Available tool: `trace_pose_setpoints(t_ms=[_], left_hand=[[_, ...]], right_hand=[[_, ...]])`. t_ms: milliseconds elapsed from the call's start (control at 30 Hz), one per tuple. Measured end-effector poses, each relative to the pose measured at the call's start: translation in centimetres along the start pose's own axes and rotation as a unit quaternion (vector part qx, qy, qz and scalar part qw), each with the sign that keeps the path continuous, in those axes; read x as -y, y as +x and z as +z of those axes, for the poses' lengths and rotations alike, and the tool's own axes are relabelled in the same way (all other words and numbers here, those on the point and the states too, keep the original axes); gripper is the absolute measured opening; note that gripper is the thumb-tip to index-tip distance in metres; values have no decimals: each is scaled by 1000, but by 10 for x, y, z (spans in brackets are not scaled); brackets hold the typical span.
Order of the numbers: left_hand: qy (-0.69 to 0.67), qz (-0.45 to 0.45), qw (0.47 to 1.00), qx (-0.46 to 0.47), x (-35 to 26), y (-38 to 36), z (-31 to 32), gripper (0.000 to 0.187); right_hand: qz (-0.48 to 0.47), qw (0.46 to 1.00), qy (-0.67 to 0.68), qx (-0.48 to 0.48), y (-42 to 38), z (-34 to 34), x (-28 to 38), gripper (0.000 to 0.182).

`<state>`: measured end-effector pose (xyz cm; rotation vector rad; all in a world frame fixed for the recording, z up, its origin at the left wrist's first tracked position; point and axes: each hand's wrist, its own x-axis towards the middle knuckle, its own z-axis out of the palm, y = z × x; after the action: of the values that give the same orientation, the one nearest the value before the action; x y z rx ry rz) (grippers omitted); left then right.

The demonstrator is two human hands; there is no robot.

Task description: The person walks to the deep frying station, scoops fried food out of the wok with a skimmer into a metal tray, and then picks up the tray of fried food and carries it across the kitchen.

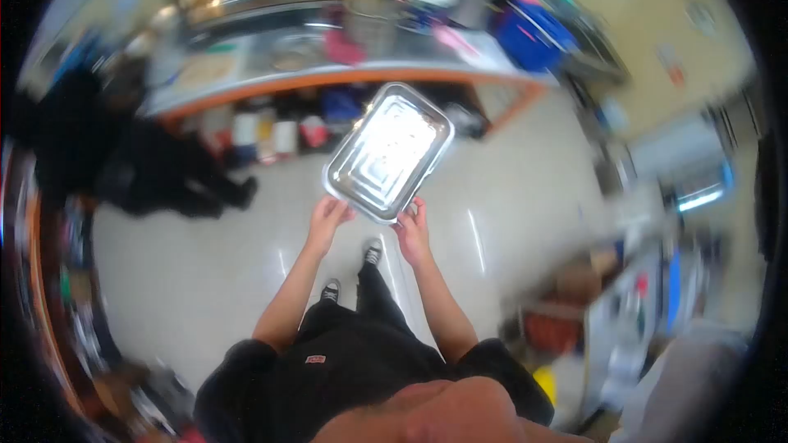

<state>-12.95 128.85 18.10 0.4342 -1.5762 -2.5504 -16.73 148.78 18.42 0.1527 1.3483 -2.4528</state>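
A shiny rectangular metal tray (349, 183) is held out in front of my body, tilted in the view, with bright glare over its middle. My left hand (330, 215) grips its near left corner, fingers closed on the rim. At the near right corner my right hand (412, 226) is closed on the edge, thumb and fingertips showing beside it. Glare hides whether anything lies in the tray or covers it.
Ahead stands a metal-topped counter (254, 71) with an orange edge, bearing pots and a blue bag (533, 37). Another person (148, 148) in dark clothes is at the left. A cluttered cart (591, 328) stands at the right, and shelves line the left. Pale tiled floor (492, 197) lies between.
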Motion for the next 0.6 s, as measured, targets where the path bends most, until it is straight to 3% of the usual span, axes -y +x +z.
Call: trace_pose_setpoints(t_ms=[67, 167, 267, 333, 367, 433, 467, 500, 600], left_hand=[[11, -80, 992, 100, 23, -41, 51, 22], [109, -216, 937, 253, 68, -130, 91, 23], [237, -253, 852, 393, 153, -200, 100, 18], [292, -298, 819, 394, 210, -241, 109, 26], [326, -243, 795, 451, 243, -260, 103, 28], [444, -328, 740, 385, 324, -288, 90, 17], [400, -331, 755, 401, 378, -309, 106, 16], [364, -348, 768, 396, 387, -304, 77, 16], [366, -385, 774, 344, 470, -417, 162, 16]], right_hand=[[-65, 997, -3, -46, -72, -64, 10, 44], [-139, 981, 6, -138, -212, -131, 27, 43], [-177, 943, -24, -280, -358, -192, 10, 43], [-225, 914, 35, -336, -446, -236, -8, 43], [-228, 897, 34, -376, -496, -248, -16, 44], [-269, 858, 39, -436, -591, -278, -29, 44], [-303, 839, 35, -451, -638, -305, -37, 44], [-316, 829, 40, -460, -656, -281, -53, 43], [-324, 778, 59, -534, -817, -341, -56, 41]])
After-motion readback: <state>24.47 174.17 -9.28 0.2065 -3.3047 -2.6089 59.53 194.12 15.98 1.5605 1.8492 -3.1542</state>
